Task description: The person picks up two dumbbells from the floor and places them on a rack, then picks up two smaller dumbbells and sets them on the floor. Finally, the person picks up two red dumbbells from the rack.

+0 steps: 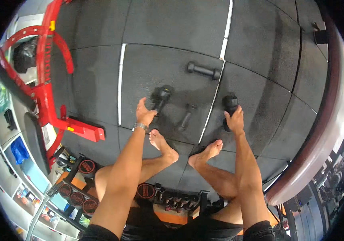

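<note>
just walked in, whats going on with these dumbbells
Someone's left hand is spread open beside the left dumbbell. The right hand is at the right dumbbell, though how firmly it grips is hard to make out. Between them, a near dumbbell and a far dumbbell lie untouched on the dark floor.

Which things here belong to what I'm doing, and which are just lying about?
Apparently in use: left dumbbell at left hand, right dumbbell at right hand; probably middle dumbbell and far dumbbell.

Just about: red frame, blue bundle, racked weights.
</note>
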The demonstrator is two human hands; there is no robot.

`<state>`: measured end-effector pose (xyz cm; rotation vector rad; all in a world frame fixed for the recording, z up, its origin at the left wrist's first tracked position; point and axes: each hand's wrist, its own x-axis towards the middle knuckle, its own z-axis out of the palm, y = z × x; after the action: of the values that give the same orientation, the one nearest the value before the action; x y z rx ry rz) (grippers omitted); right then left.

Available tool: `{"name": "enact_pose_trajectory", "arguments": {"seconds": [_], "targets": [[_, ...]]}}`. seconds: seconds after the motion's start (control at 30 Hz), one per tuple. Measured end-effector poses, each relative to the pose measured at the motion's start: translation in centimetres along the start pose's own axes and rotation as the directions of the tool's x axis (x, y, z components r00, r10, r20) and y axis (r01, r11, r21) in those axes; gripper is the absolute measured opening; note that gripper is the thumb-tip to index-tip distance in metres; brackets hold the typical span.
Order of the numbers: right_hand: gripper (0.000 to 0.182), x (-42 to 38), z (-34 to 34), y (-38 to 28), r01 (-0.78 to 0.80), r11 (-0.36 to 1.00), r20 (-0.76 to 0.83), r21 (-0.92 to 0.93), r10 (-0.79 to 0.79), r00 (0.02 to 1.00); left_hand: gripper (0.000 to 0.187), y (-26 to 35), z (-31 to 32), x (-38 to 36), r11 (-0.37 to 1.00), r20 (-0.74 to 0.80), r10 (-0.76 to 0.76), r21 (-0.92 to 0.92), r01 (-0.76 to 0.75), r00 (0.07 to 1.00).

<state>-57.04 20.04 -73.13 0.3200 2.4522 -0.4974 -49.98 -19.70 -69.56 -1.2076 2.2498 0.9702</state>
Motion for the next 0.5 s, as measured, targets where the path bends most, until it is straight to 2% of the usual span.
{"name": "enact_pose_trajectory", "arguments": {"seconds": [0.03,0.07,0.13,0.17,0.2,0.23,0.27,0.3,0.37,0.4,0.43,0.47,0.5], "targets": [[0.075,-1.8,-1.2,-0.1,0.033,0.999,-0.054,0.035,-0.031,0.998,0.082,1.0,-1.4,-1.1,0.998,0.012,-0.002,-0.059,0.002,1.000],[0.077,-3.5,-2.9,0.0,0.064,0.996,-0.119,0.062,-0.056,0.991,0.082,1.5,-2.7,-2.2,0.998,0.018,0.044,-0.042,-0.043,0.999],[0.078,-7.5,-4.8,1.0,-0.011,0.975,-0.100,0.220,0.033,0.994,0.081,2.0,-5.3,-5.3,0.990,0.040,0.144,-0.019,-0.143,0.989],[0.078,-9.7,-5.3,1.4,-0.042,0.966,-0.125,0.255,0.076,0.989,0.078,3.1,-6.9,-7.7,0.992,0.058,0.127,0.005,-0.128,0.990],[0.078,-11.7,-5.8,2.3,-0.059,0.962,-0.111,0.265,0.092,0.990,0.077,2.6,-7.9,-9.5,0.991,0.082,0.132,-0.045,-0.129,0.988],[0.077,-14.5,-8.0,1.1,-0.077,0.931,-0.072,0.357,0.109,0.991,0.076,1.7,-8.5,-11.1,0.987,0.100,0.140,-0.095,-0.131,0.985],[0.074,-17.3,-10.0,-0.1,-0.051,0.906,-0.077,0.420,0.092,0.993,0.075,1.9,-9.2,-13.3,0.988,0.108,0.127,-0.103,-0.116,0.986],[0.072,-19.8,-11.9,-1.1,-0.004,0.931,-0.073,0.366,0.033,0.997,0.074,2.7,-10.3,-15.8,0.988,0.113,0.117,-0.112,-0.104,0.987],[0.072,-24.5,-15.5,-3.4,0.047,0.881,-0.081,0.471,-0.010,0.997,0.075,5.6,-13.1,-20.9,0.986,0.179,0.104,-0.146,-0.078,0.978],[0.072,-26.8,-16.7,-4.1,0.182,0.892,-0.171,0.415,-0.121,0.978,0.074,7.0,-14.1,-23.4,0.977,0.168,0.135,-0.186,-0.103,0.976],[0.074,-29.0,-18.9,-5.2,0.213,0.863,-0.139,0.458,-0.167,0.976,0.073,7.4,-14.8,-25.4,0.960,0.153,0.208,-0.222,-0.171,0.966],[0.078,-31.1,-21.8,-7.0,0.202,0.882,-0.101,0.426,-0.176,0.979,0.072,8.6,-15.9,-27.6,0.957,0.149,0.217,-0.228,-0.180,0.965],[0.082,-32.9,-24.0,-8.3,0.181,0.877,-0.070,0.446,-0.167,0.983,0.073,9.0,-16.6,-29.1,0.929,0.160,0.312,-0.261,-0.264,0.937]]}}
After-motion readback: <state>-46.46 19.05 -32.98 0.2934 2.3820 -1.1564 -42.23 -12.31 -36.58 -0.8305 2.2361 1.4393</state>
